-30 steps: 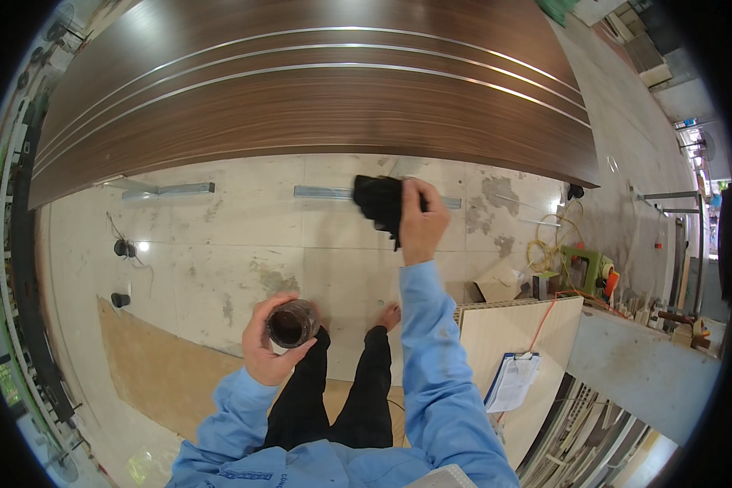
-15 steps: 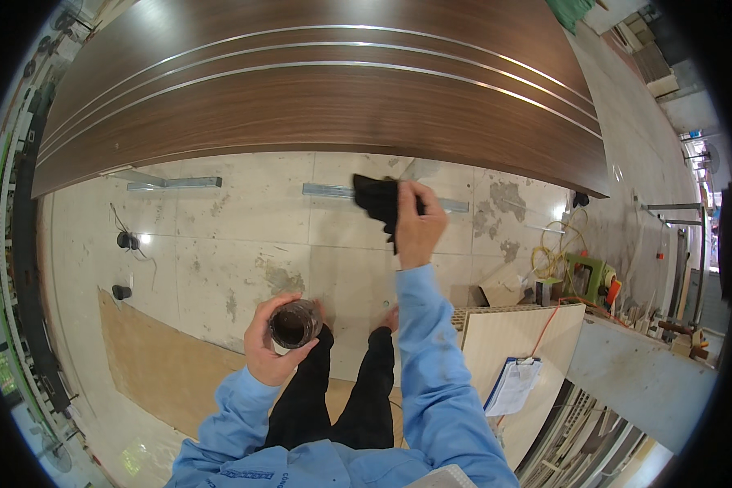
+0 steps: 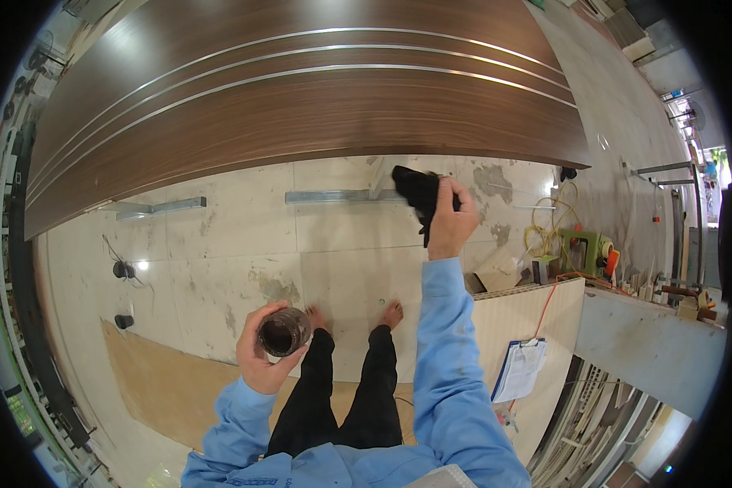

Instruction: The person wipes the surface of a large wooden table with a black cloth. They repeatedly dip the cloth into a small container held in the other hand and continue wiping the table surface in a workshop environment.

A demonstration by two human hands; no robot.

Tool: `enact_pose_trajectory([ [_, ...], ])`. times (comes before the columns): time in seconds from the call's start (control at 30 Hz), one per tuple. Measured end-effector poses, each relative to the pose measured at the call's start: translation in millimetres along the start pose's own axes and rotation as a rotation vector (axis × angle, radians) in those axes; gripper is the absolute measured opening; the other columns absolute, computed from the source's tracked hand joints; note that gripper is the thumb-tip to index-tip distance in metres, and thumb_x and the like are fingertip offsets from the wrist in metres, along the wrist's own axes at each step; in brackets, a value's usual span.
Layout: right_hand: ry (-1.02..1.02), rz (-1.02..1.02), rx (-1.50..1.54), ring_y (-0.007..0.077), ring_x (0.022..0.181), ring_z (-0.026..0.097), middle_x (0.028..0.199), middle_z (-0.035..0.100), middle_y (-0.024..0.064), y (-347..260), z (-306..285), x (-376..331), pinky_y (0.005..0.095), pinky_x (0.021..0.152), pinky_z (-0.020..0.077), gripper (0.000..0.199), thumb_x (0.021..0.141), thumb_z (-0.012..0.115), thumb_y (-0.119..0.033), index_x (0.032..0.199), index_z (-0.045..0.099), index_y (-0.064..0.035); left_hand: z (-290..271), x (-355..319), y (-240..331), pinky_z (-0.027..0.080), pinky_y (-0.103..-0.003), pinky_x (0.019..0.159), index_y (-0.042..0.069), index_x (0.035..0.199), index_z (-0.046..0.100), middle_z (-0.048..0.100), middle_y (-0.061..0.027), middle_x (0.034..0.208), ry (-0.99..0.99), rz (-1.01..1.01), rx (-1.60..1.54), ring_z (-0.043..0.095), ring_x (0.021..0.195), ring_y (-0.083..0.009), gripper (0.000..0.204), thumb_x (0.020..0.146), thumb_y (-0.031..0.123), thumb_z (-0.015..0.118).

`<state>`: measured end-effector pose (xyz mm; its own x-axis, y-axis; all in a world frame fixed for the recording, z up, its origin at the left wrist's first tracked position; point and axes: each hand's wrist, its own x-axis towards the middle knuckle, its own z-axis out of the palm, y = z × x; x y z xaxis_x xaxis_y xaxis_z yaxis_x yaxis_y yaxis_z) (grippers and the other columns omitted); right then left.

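My right hand (image 3: pixel 450 221) is stretched forward and grips a black cloth (image 3: pixel 417 195), holding it close under the lower edge of a big dark brown wood-grain panel (image 3: pixel 301 98) with thin silver inlay strips. My left hand (image 3: pixel 262 358) stays low near my body, wrapped around a small round dark jar (image 3: pixel 284 332) whose open mouth faces up. Both arms wear light blue sleeves. My black trousers and bare feet (image 3: pixel 391 312) show below on the tiled floor.
Metal bars (image 3: pixel 333 196) lie on the pale tile floor under the panel. A light board (image 3: pixel 529 325) with a clipboard (image 3: pixel 519 370) stands at right, near a green power tool (image 3: pixel 581 250) and a coiled yellow cable (image 3: pixel 545 236). A plywood sheet (image 3: pixel 163 382) lies at lower left.
My right hand with the cloth has shifted slightly right along the panel's edge. The left hand and jar have barely moved.
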<state>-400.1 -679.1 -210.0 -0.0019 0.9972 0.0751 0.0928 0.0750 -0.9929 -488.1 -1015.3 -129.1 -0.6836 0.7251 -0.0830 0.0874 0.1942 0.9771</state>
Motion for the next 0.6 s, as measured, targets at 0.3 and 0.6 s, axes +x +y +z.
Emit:
enact_pose_trajectory([
  [0.3,-0.110,-0.174,-0.065,0.0167,0.090,0.068,0.095,0.076,0.0098,10.5,-9.7,5.9,0.0297,0.085,0.0522,0.016,0.094,0.071,-0.013,0.096,0.074,0.0024,27.8,4.6,6.1,0.045,-0.039,0.109,-0.002,0.137,0.051,0.059,-0.0185,0.137,-0.013,-0.010,-0.024,0.059,0.126,-0.0271,0.073,0.072,0.003,0.084],
  [0.6,0.044,-0.132,-0.055,0.0134,0.091,0.066,0.095,0.075,0.0066,16.2,-81.8,76.1,0.0284,0.086,0.0514,0.015,0.094,0.072,-0.011,0.098,0.075,0.0027,48.1,12.7,14.7,0.049,-0.037,0.105,-0.001,0.136,0.052,0.058,-0.0164,0.136,-0.041,0.007,0.010,0.060,0.123,-0.0254,0.072,0.070,-0.004,0.083],
])
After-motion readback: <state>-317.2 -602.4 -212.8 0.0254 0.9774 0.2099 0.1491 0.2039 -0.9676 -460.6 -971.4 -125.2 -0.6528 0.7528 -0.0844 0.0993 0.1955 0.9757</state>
